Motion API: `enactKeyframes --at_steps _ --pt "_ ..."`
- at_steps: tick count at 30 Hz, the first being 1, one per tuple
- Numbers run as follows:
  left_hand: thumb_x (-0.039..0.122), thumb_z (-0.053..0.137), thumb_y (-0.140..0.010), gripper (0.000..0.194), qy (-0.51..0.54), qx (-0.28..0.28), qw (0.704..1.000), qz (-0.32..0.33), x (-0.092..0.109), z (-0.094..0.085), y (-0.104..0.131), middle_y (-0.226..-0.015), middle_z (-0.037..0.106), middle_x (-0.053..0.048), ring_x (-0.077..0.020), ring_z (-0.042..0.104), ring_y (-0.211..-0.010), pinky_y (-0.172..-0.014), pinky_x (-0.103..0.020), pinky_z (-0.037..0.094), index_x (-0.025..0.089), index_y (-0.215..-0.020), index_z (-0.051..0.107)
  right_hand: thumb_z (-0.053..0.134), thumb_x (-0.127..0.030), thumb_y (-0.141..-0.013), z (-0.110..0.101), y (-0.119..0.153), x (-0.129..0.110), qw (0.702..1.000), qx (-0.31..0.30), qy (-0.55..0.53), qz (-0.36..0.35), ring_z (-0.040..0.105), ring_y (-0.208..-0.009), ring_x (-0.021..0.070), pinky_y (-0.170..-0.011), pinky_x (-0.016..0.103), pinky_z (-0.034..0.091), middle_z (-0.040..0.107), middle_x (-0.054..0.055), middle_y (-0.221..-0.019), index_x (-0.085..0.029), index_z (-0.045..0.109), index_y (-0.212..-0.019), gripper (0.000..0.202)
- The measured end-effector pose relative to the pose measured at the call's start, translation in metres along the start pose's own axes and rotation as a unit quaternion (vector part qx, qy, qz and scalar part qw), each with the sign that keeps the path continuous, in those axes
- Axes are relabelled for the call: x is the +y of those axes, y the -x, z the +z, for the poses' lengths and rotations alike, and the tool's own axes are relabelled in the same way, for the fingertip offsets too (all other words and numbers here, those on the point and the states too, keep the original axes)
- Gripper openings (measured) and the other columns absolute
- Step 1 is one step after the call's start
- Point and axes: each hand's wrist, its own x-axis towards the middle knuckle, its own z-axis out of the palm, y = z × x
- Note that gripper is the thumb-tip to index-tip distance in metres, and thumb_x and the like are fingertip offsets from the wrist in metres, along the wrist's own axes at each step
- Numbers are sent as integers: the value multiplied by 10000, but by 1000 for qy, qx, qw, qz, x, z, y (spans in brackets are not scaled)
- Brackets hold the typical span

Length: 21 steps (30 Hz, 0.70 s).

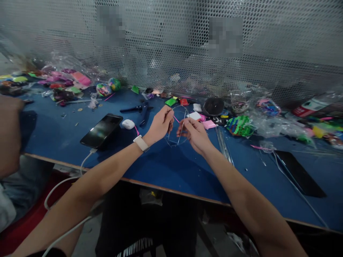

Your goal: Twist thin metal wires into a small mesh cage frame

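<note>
While both your hands meet over the blue table [171, 175], one thin wire frame [182, 125] stands between them, above the tabletop near the middle. Your left hand [162, 123] has its fingers closed on the frame's left side. Your right hand [197, 134] curls its thumb and fingers at the other side; you cannot tell from this view whether they clamp the wire. One short pink strip [176, 119] shows between your two hands.

You have two phones on the table: one black phone [102, 131] to the left, with one white cable [86, 159] at its lower edge, and one dark phone [300, 173] to the right. Beyond your left wrist, which wears one pale wristband [141, 143], lie one white case [128, 124] and one dark hand tool [144, 112]. Past your right hand sit one dark bowl [213, 106], one green sequined piece [239, 125] and one bundle of wires [224, 147], its count too blurred to tell. One other person's arm [9, 135] is at far left.
</note>
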Motion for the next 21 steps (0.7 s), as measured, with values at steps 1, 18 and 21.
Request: enactKeyframes --at_steps 1,18,21 --pt "563 344 -1220 380 1 -3 1000 -2 -2 1 0 -771 580 29 -98 580 -526 -488 -267 498 263 -996 406 866 -784 -835 4 1 0 1000 -4 -26 15 686 -754 198 -741 420 672 656 -4 -859 -279 674 -965 556" --pt "371 456 -1198 262 84 20 994 -71 6 9 -1 -716 504 72 -74 493 -459 -428 -239 442 258 -962 445 959 -682 -795 14 7 -8 984 -8 -162 71 500 -651 106 -562 265 505 487 -65 -795 -266 592 -896 564" --pt "329 516 -1178 212 124 20 987 -97 7 8 -1 -701 511 74 -80 517 -479 -425 -231 444 247 -984 487 961 -664 -806 12 5 -4 987 8 -149 62 544 -682 106 -591 273 565 526 -56 -846 -261 614 -892 539"
